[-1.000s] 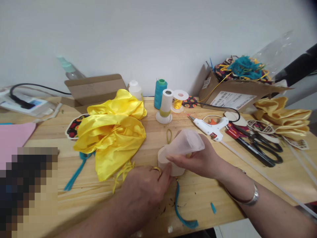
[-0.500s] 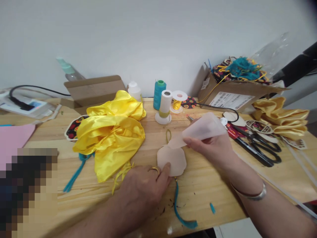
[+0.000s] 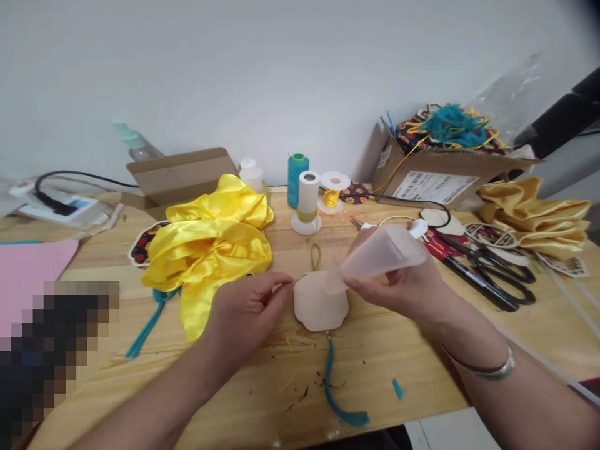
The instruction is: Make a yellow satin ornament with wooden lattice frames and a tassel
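Note:
A flat beige pendant (image 3: 312, 310) with scalloped corners lies on the wooden table. An olive cord loop (image 3: 315, 255) sticks out at its top, and a teal tassel (image 3: 332, 381) trails from its bottom. My right hand (image 3: 398, 281) is closed around a translucent squeeze bottle (image 3: 379, 253), tilted so its nozzle end is over the pendant's upper right part. I cannot tell whether the nozzle touches. My left hand (image 3: 253, 303) is at the pendant's upper left edge with thumb and fingers pinched together; whatever may be between them is too small to make out.
Bright yellow satin fabric (image 3: 210, 244) lies left of the pendant. Thread spools (image 3: 308, 194) stand behind it. On the right are black-handled scissors (image 3: 501, 269), a marker (image 3: 478, 284) and a cardboard box (image 3: 435, 178) full of trimmings. A pink sheet (image 3: 32, 269) lies far left.
My left hand has lifted off the pendant's face and moved up and left to its edge, fingers now pinched. The bottle's nozzle end has come lower over the pendant.

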A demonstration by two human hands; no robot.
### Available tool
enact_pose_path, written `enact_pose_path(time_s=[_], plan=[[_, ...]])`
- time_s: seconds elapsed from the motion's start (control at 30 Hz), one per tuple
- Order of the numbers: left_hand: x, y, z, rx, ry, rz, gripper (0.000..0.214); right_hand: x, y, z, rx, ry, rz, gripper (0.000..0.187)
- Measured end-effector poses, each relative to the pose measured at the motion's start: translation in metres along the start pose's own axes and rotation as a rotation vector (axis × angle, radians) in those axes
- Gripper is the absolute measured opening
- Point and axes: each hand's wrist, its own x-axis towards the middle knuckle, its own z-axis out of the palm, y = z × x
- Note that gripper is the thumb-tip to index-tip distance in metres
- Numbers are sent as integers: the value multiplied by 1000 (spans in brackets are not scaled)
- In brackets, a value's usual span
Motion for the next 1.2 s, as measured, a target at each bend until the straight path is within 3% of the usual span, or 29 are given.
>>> enact_pose_path(time_s=[0.13, 0.27, 0.4, 0.5, 0.67, 1.2], plan=[[2, 4, 1, -20, -61, -21, 18, 2, 0, -1, -16, -52, -4, 15], [10, 16, -15, -37, -121, -69, 20, 3, -3, 0, 6, -136, -31, 14], [32, 32, -28, 162, -291, -78, 21, 2, -4, -1, 48, -159, -36, 14], [49, 38, -22, 215, -375, -130, 18, 1, -2, -1, 47, -141, -45, 15], [57, 35, -8, 164, -375, -106, 17, 1, -1, -1, 33, -126, -19, 16], [56, 25, 3, 207, -428, -73, 18, 4, -2, 3, -67, -112, -32, 17]])
